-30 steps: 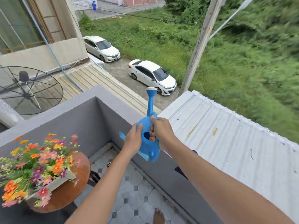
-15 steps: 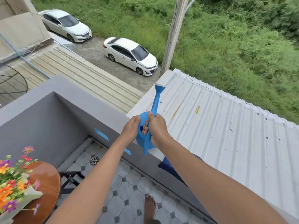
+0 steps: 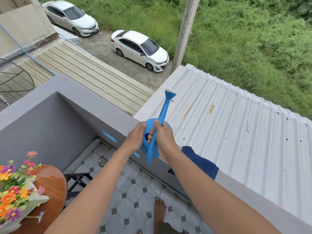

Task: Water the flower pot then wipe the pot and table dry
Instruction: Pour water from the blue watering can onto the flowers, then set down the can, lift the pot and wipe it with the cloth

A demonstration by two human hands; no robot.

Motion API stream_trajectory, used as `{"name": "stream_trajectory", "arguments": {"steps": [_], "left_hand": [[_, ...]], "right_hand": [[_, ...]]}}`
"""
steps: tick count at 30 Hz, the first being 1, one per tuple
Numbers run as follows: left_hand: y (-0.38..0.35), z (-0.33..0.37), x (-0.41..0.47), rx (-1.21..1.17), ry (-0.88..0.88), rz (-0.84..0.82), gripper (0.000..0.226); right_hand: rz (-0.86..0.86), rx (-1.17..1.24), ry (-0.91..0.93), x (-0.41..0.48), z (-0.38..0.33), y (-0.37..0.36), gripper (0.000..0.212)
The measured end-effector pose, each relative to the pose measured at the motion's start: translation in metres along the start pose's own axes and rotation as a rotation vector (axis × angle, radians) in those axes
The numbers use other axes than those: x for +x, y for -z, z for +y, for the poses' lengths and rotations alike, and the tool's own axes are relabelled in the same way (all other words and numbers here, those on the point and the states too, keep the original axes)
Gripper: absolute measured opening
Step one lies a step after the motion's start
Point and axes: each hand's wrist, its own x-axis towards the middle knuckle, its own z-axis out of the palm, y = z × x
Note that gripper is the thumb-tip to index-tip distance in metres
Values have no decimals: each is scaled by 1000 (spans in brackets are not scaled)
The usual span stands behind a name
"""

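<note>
A blue watering can [image 3: 164, 108] sits over the grey balcony wall [image 3: 108, 115], its spout pointing away over a white metal roof. My right hand [image 3: 163, 137] is wrapped round its handle. My left hand [image 3: 135, 137] presses flat against the can's left side. A white pot of colourful flowers [image 3: 15, 188] stands on a round wooden table [image 3: 52, 184] at the lower left; the tabletop looks wet. A dark blue cloth [image 3: 200, 162] hangs over the wall just right of my right arm.
The balcony floor is grey tile with a round drain [image 3: 103, 162]. My bare foot [image 3: 159, 213] stands near the wall. Strips of blue tape [image 3: 108, 135] mark the wall. Beyond lie the roof [image 3: 236, 132], two white cars and grass.
The can has come down from in front of me onto the top of the wall. The view has swung right, so the flowers and table slid to the left edge.
</note>
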Motion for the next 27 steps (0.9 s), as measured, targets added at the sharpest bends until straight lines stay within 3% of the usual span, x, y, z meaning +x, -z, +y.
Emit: {"name": "stream_trajectory", "arguments": {"steps": [3, 5, 10, 12, 15, 18, 22, 25, 27], "left_hand": [[3, 3, -3, 36, 12, 34, 38], [7, 14, -8, 78, -43, 169, 36], [1, 80, -40, 38, -390, 509, 23], [-15, 107, -58, 28, -550, 506, 21], [-60, 124, -76, 56, -654, 342, 20], [-114, 103, -73, 174, -539, 93, 21], [-163, 40, -56, 398, -138, -89, 40], [-181, 14, -59, 393, 37, -95, 51], [-191, 11, -64, 372, 27, -12, 51]], "right_hand": [[-29, -181, 30, -2, -3, 10, 26], [-16, -313, 87, -4, -5, 18, 32], [149, -325, 287, -18, -5, 61, 16], [191, -330, 330, -23, -1, 85, 13], [267, -388, 302, -29, 13, 127, 10], [364, -429, 216, -33, 37, 172, 10], [450, -476, 139, -42, 74, 219, 13], [451, -535, 117, -50, 97, 235, 19], [427, -571, 104, -52, 110, 240, 25]]}}
